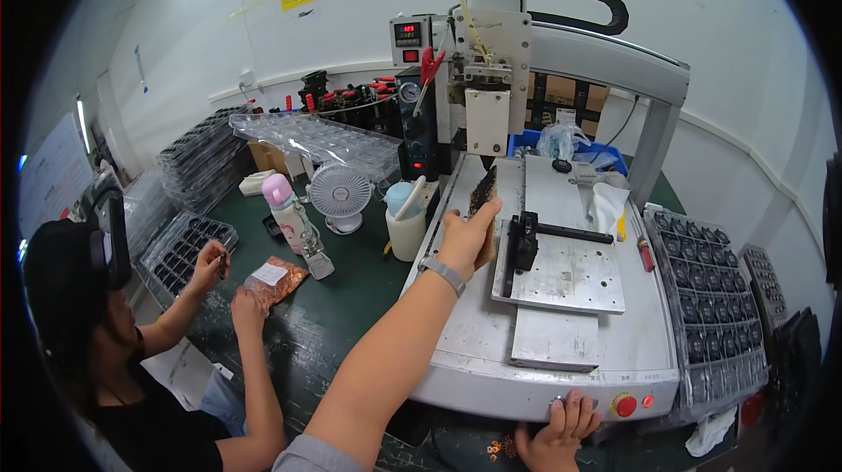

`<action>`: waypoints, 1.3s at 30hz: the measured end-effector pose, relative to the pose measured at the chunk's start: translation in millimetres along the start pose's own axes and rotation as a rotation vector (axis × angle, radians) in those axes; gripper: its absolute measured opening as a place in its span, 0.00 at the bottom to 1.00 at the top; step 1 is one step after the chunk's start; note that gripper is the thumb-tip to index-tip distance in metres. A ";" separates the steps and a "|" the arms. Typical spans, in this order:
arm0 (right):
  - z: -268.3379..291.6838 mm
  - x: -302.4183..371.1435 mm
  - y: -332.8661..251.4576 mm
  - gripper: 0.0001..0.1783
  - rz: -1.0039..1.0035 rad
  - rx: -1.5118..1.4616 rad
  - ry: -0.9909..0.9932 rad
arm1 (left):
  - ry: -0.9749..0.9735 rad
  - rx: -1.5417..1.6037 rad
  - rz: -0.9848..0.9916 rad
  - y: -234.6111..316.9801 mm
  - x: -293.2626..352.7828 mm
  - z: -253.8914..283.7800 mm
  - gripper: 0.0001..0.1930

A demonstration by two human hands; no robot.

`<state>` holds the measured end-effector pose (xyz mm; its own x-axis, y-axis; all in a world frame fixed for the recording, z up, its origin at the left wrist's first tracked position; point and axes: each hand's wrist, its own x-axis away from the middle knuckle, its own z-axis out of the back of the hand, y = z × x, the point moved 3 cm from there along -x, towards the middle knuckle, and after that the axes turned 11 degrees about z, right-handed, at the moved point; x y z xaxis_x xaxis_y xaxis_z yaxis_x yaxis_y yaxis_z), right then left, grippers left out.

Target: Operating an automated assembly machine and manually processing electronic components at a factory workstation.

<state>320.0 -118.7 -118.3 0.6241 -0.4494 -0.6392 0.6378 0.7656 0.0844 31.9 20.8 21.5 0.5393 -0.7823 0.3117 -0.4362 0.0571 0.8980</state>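
Benchtop gantry machine sits on the green surface, its metal fixture plate slid forward within reach, trays of black parts parked just right of it. Left hand has its grip clamped on a dark flat panel, held on edge over the machine bed left of the plate, beside the black clamp. Right hand rests fingers-spread, holding nothing, on the front lip near the red button, looks like bracing.

The right hand is cut off at the wrist by the lower edge. The left hand hides part of the dark strip it grips. Parts in the black trays are too small to identify.
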 end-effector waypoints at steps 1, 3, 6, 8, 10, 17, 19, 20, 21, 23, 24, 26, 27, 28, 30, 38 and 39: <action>1.3 -0.6 -0.1 0.42 0.008 0.002 0.009 | -0.003 -0.001 -0.003 -0.5 -4.2 1.0 0.52; 6.2 -2.5 -2.7 0.39 -0.004 -0.022 0.053 | -0.050 -0.014 0.033 -4.3 -14.5 4.0 0.45; 32.6 -16.8 -0.2 0.35 -0.011 -0.186 0.076 | -0.049 -0.028 0.075 -0.1 -11.0 2.2 0.38; 59.6 -21.7 2.0 0.34 0.005 -0.331 0.062 | -0.043 -0.041 0.082 0.4 -14.8 7.3 0.37; 85.7 -17.7 20.6 0.30 -0.079 -0.326 0.204 | -0.037 -0.055 0.097 2.5 -17.3 9.4 0.35; 87.4 7.9 79.5 0.31 -0.312 0.103 -0.086 | -0.121 -0.056 0.165 10.9 -14.7 20.5 0.31; 91.5 10.2 81.7 0.31 -0.278 0.105 -0.128 | -0.099 -0.029 0.160 16.4 -4.2 17.0 0.24; 94.1 13.1 84.4 0.32 -0.246 0.096 -0.116 | -0.112 -0.033 0.168 14.0 -10.7 15.6 0.24; 97.5 16.1 87.2 0.32 -0.218 0.090 -0.104 | -0.097 0.000 0.119 11.3 -22.7 15.9 0.22; 104.2 19.2 93.2 0.30 -0.257 0.056 -0.132 | -0.063 -0.065 -0.020 9.9 -35.8 13.1 0.19; 111.4 17.1 95.8 0.29 -0.271 0.005 -0.152 | -0.039 -0.151 -0.121 14.1 -39.8 17.5 0.19; 130.7 -23.9 86.4 0.21 -0.253 0.042 -0.158 | 0.200 -0.588 -0.687 13.9 -66.7 51.0 0.27; 136.2 -37.5 89.2 0.19 -0.208 0.020 -0.166 | 0.299 -0.849 -0.649 18.4 -49.3 46.8 0.35; 142.5 -47.2 96.7 0.19 -0.140 0.035 -0.155 | 0.399 -1.109 -0.628 29.0 -22.5 38.4 0.43; 160.6 -63.2 116.2 0.17 -0.157 0.024 -0.068 | 0.489 -1.332 -0.477 25.3 -6.8 32.0 0.46; 147.4 -95.1 243.0 0.18 -0.234 -0.165 -0.535 | 0.397 -1.531 -0.362 22.7 7.9 16.9 0.46; 141.5 -95.1 247.9 0.18 -0.229 -0.158 -0.532 | 0.391 -1.537 -0.384 22.7 7.0 16.4 0.44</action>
<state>482.6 48.6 71.6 0.6452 -0.7483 -0.1541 0.7332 0.6631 -0.1507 14.0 6.5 39.0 0.6845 -0.7135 -0.1499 0.7179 0.6238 0.3091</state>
